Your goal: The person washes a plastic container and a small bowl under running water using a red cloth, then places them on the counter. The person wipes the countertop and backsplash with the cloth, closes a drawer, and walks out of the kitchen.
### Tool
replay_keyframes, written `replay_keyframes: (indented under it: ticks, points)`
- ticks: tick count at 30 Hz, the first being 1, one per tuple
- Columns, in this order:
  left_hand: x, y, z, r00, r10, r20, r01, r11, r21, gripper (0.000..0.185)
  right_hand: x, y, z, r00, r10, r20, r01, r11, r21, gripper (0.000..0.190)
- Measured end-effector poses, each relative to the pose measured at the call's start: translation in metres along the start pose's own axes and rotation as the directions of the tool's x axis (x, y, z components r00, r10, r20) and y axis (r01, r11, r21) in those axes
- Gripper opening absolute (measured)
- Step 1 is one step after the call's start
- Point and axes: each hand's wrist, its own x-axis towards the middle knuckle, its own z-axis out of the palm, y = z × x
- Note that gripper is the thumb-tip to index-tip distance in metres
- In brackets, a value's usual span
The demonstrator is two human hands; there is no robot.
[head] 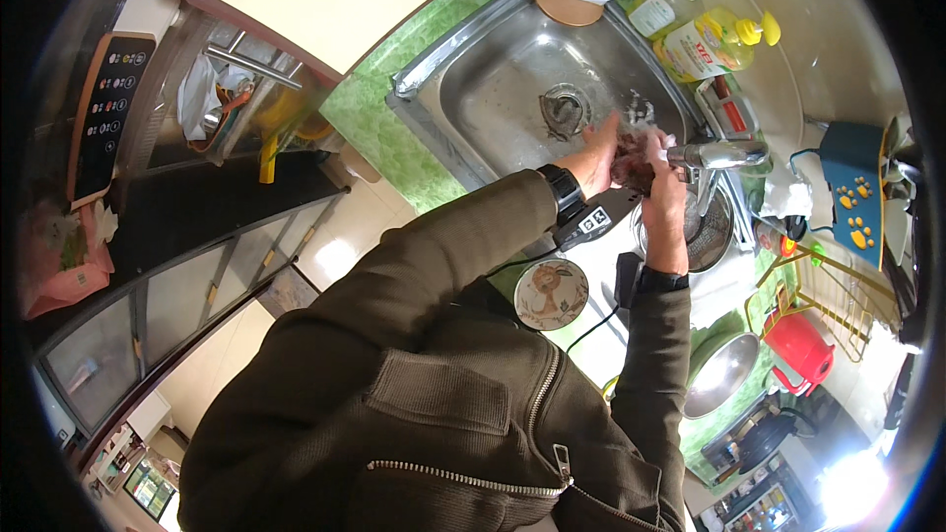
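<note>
A dark reddish-brown, wet clump (pixel 633 159), perhaps food, is held between my two hands below the metal faucet (pixel 720 155). My left hand (pixel 597 155) grips its left side, fingers towards the basin. From the right, my right hand (pixel 664 174) holds it, partly behind the spout. Water splashes over the clump and fingers. Beneath them lies the stainless steel sink (pixel 502 81), with a drain strainer (pixel 565 111) in its floor. Blur and splashing hide the clump's exact kind.
Pump bottles, one of yellow dish soap (pixel 702 48), stand along the sink's right edge. Nearer me are a patterned bowl (pixel 551 294) and a metal basin (pixel 723 377). A red kettle (pixel 798 347) sits by a gold wire rack (pixel 828 303). Black cables hang near my wrists.
</note>
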Motion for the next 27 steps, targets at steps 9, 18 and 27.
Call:
replay_keyframes:
  ticks: [9, 18, 27]
  points:
    - [0.019, -0.017, -0.012, 0.984, -0.134, 0.117, 0.126, 0.99, 0.07, 0.035, 0.003, 0.023, 0.002, 0.974, -0.161, -0.161, 0.019, 0.762, -0.648, 0.042]
    - [0.013, -0.031, -0.026, 0.999, -0.027, -0.029, 0.035, 0.937, 0.349, 0.03, 0.049, 0.054, -0.035, 0.907, -0.371, -0.198, -0.002, 0.466, -0.885, 0.059]
    - [0.019, 0.014, -0.039, 0.96, 0.269, 0.072, -0.175, 0.38, 0.908, 0.081, 0.019, 0.01, -0.028, 0.991, 0.125, 0.046, -0.119, 0.987, -0.108, 0.026]
